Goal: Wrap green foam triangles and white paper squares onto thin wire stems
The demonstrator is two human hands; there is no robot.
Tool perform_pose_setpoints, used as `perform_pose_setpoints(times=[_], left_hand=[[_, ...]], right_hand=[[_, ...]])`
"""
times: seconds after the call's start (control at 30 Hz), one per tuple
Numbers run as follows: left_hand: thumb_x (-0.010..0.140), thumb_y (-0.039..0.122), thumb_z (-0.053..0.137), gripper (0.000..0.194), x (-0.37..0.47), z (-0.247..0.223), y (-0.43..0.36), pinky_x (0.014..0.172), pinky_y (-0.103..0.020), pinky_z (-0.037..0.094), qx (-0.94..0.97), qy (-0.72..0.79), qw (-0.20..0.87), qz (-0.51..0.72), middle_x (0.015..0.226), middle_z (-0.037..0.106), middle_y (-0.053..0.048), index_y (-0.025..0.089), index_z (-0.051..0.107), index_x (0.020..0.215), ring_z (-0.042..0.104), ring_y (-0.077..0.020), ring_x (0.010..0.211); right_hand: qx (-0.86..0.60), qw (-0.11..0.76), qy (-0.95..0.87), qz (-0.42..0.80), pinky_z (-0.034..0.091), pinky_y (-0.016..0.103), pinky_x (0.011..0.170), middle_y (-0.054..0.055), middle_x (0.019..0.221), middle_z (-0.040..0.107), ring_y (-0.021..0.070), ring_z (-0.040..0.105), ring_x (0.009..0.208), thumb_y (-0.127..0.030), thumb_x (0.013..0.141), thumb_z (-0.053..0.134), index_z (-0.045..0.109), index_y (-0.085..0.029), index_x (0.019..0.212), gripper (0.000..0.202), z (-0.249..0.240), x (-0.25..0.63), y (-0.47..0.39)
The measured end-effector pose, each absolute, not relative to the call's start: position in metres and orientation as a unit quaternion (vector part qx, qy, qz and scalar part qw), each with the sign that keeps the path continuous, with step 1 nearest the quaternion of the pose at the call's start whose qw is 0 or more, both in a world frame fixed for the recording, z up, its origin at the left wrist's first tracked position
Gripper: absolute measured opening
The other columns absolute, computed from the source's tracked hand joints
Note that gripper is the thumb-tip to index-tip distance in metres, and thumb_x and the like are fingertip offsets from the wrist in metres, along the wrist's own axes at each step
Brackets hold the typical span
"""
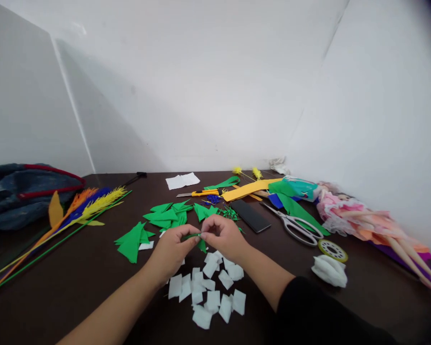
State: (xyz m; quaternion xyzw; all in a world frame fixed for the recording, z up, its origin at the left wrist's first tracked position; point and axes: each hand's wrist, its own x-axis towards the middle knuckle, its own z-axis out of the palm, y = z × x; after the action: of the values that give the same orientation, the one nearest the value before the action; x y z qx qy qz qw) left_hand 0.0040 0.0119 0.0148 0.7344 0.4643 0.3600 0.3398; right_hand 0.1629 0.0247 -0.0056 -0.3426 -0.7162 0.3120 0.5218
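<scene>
Backdrop: pale walls (201, 96) rise behind you, and the dark desk (283, 258) stretches out beneath your forearms.
Left hand: here's your left hand (167, 251), thumb and forefinger pinching one end of the small green piece (202, 245).
Right hand: your right hand (225, 235) meets it fingertip to fingertip, gripping that same piece; a black sleeve (319, 311) covers the upper forearm.
Green piece: held between your two hands, one part hanging below your fingertips.
White squares: loosely scattered, these white squares (212, 299) lie between your forearms, towards the near edge.
Green cutouts: pointed green cutouts (131, 242) pile up beyond and left of your hands.
Tools: yellow utility knife (203, 193) beyond your hands, dark phone (251, 215) just right of them, then grey-handled scissors (290, 221) and a tape roll (323, 247) beside a white wad (329, 270).
Far edge: a white sheet (182, 180) lies flat near a looped green strip (224, 183), a wide yellow strip (251, 189) angling away to the right.
Left side: denim item (7, 206) with red trim, bright fuzzy stems (104, 201) beside it.
Right side: a pink-dressed doll (384, 220) lies along the desk.
</scene>
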Motion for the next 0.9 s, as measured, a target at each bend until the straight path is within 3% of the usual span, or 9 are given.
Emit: perform_pose_setpoints(times=[0.1,0.27,0.47,0.6,0.73,0.9], left_hand=[[0.073,0.031,0.051,0.022,0.004,0.016,0.012,0.068,-0.026,0.04,0.737,0.467,0.331,0.358,0.075,0.066,-0.001,0.018,0.067,0.082,0.056,-0.0184,0.073],[0.072,0.032,0.051,0.021,0.007,0.015,0.011,0.065,-0.027,0.041,0.721,0.488,0.32,0.374,0.07,0.065,-0.001,0.018,0.067,0.076,0.056,-0.0184,0.071],[0.071,0.028,0.052,0.024,0.014,0.014,0.008,0.077,-0.03,0.041,0.685,0.477,0.373,0.406,0.084,0.068,-0.003,0.018,0.067,0.087,0.058,-0.0206,0.083],[0.071,0.029,0.052,0.023,0.015,0.011,0.009,0.073,-0.029,0.041,0.674,0.469,0.389,0.418,0.08,0.068,-0.003,0.017,0.067,0.084,0.057,-0.0193,0.079],[0.072,0.032,0.051,0.022,0.014,0.009,0.01,0.063,-0.027,0.04,0.675,0.488,0.376,0.405,0.067,0.065,-0.001,0.016,0.066,0.072,0.055,-0.0167,0.065],[0.072,0.03,0.049,0.021,0.011,0.009,0.011,0.061,-0.027,0.039,0.705,0.496,0.339,0.378,0.066,0.065,-0.002,0.015,0.064,0.069,0.055,-0.0176,0.066]], right_hand=[[-0.328,0.528,-0.717,0.317,0.047,0.024,0.057,0.0,0.07,0.058,0.0115,0.055,0.061,-0.017,0.066,0.062,0.06,-0.018,0.078,0.012,-0.009,0.165,0.027],[-0.304,0.511,-0.796,0.113,0.049,0.029,0.073,0.005,0.082,0.064,0.015,0.059,0.078,-0.019,0.076,0.055,0.066,-0.02,0.085,0.014,-0.009,0.167,0.025],[-0.318,0.483,-0.813,-0.06,0.048,0.03,0.077,0.009,0.09,0.066,0.0169,0.058,0.084,-0.017,0.081,0.047,0.064,-0.015,0.095,0.022,-0.011,0.167,0.021],[-0.319,0.453,-0.821,-0.136,0.048,0.032,0.077,0.009,0.093,0.066,0.0182,0.057,0.085,-0.015,0.082,0.044,0.063,-0.015,0.096,0.024,-0.009,0.167,0.019],[-0.32,0.429,-0.83,-0.158,0.047,0.033,0.074,0.01,0.084,0.065,0.0192,0.056,0.08,-0.014,0.082,0.043,0.063,-0.013,0.086,0.02,-0.008,0.165,0.019],[-0.346,0.44,-0.825,-0.08,0.045,0.03,0.069,0.008,0.076,0.063,0.0178,0.054,0.075,-0.014,0.079,0.046,0.061,-0.016,0.078,0.015,-0.009,0.164,0.02]])
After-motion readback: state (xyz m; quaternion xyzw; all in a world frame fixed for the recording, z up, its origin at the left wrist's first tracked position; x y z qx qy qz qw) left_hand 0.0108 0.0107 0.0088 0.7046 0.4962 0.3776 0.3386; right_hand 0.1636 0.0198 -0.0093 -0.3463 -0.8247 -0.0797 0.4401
